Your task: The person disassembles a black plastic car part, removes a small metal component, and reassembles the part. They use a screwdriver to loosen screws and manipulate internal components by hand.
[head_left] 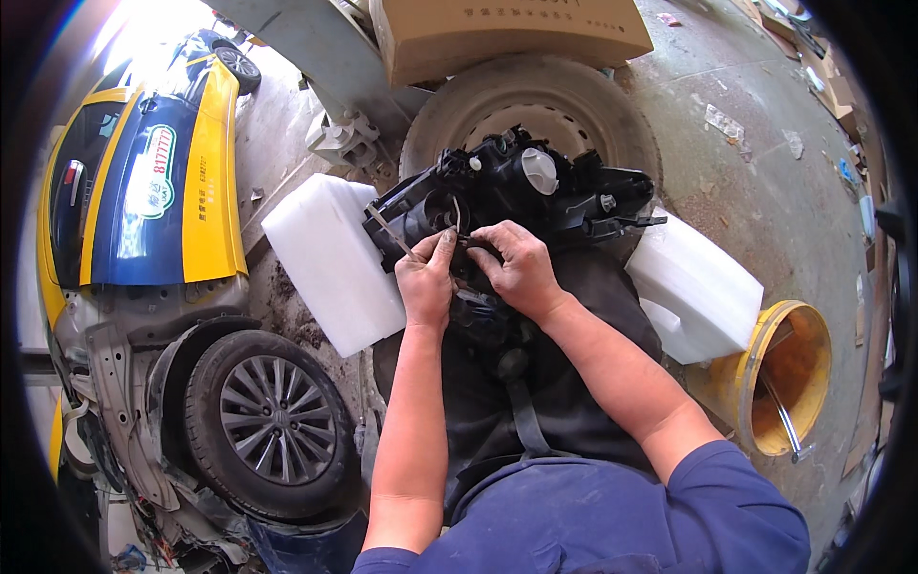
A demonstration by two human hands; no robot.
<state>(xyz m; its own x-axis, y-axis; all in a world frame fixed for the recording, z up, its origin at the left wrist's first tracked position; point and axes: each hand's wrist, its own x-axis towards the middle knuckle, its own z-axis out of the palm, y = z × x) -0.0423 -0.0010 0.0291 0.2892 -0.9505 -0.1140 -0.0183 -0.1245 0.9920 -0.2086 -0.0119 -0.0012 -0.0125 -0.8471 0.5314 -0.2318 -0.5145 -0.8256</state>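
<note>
Navy shirt (574, 517) filled six o'clock; at twelve's black housing (507, 191), my left hand (426, 284) pinched wire (458, 212); right hand's (521, 267) hold, indistinct.

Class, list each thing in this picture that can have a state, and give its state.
Left hand: pinched shut on a thin wire
Right hand: fingertips close together, hold unclear
Black housing: round opening uncovered
Car: front panel missing, metalwork bare
Car wheel: upright, fitted
Dusty wheel: partly hidden by the housing
Yellow bucket: open, metal rod inside
Cardboard box: open or shut, cannot tell
</note>
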